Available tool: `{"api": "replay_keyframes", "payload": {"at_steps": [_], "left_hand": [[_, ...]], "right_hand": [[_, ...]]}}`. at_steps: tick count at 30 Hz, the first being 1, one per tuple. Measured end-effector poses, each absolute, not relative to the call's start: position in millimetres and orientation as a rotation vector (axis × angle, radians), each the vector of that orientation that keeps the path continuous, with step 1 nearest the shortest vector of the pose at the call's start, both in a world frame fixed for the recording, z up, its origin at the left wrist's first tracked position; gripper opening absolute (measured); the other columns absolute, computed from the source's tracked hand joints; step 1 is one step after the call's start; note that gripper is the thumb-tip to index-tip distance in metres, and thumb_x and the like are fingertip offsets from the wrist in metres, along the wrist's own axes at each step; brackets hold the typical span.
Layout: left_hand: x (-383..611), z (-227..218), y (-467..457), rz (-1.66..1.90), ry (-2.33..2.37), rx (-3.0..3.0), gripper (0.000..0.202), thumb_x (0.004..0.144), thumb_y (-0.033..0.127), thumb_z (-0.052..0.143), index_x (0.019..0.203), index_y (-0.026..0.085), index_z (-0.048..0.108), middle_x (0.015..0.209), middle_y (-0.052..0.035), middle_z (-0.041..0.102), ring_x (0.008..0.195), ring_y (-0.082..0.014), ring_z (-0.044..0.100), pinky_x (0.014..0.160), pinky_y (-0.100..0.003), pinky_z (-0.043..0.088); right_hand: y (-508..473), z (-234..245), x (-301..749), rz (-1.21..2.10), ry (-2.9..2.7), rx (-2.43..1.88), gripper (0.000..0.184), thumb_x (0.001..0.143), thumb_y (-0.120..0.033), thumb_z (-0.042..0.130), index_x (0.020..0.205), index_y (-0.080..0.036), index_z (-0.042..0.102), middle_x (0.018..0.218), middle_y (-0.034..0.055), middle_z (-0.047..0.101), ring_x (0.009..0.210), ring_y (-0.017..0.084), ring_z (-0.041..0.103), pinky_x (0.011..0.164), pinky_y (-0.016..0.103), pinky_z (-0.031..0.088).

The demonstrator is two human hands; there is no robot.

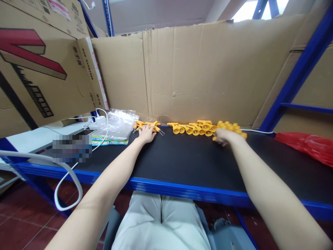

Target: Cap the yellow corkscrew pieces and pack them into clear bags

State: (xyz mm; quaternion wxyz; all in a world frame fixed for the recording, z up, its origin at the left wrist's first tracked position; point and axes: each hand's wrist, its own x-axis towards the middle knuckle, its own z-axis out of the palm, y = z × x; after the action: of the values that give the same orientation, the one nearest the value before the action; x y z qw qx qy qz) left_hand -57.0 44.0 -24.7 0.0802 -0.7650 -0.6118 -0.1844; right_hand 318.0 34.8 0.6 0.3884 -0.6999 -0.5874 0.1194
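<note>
The left hand [147,133] lies palm down with its fingers spread over a bunch of yellow corkscrews [155,124], their metal spirals poking out on both sides of it; whether it grips any of them I cannot tell. The right hand [223,136] is curled, fingers bent inward, with a bit of yellow showing at its fingertips; whether they hold that piece or only touch it I cannot tell. Just behind and to the right of this grip sits a heap of yellow knobs [229,125]; between the two hands runs a row of yellow cups [195,131], several with open mouths facing the person; left of the left hand lie clear bags [117,125]; well right of the right hand lies a red bag [307,146]; behind both stands cardboard [208,76].
</note>
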Motion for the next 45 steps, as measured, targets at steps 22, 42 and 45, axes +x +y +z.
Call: {"api": "replay_keyframes", "payload": {"at_steps": [22, 42, 45], "left_hand": [[-73.0, -16.2, 48.1, -0.476, -1.859, -2.284, 0.038, 0.077, 0.014, 0.042, 0.104, 0.033, 0.06, 0.118, -0.0048, 0.051, 0.116, -0.0276, 0.038, 0.096, -0.056, 0.021], [-72.3, -5.3, 46.8, -0.637, -1.716, -2.341, 0.023, 0.077, 0.036, 0.052, 0.095, 0.027, 0.063, 0.099, -0.0071, 0.061, 0.099, -0.0276, 0.051, 0.091, -0.052, 0.026], [-66.2, -3.9, 43.6, -0.68, -1.591, -2.471, 0.029, 0.078, 0.041, 0.051, 0.101, 0.027, 0.062, 0.1, -0.0071, 0.06, 0.096, -0.0243, 0.053, 0.085, -0.04, 0.037]], "right_hand": [[8.5, 6.3, 246.4, 0.447, -2.184, -1.672, 0.027, 0.063, -0.036, 0.066, 0.073, -0.014, 0.054, 0.071, 0.0012, 0.057, 0.064, 0.013, 0.052, 0.061, 0.027, 0.039], [0.0, 17.2, 234.8, 0.002, -2.289, -1.647, 0.022, 0.067, -0.019, 0.06, 0.088, -0.015, 0.059, 0.087, 0.0067, 0.062, 0.079, 0.021, 0.057, 0.067, 0.028, 0.042], [-1.8, 15.9, 229.5, 0.027, -2.312, -1.543, 0.021, 0.068, -0.022, 0.06, 0.088, -0.016, 0.06, 0.088, 0.0062, 0.062, 0.079, 0.02, 0.057, 0.068, 0.028, 0.042]]}}
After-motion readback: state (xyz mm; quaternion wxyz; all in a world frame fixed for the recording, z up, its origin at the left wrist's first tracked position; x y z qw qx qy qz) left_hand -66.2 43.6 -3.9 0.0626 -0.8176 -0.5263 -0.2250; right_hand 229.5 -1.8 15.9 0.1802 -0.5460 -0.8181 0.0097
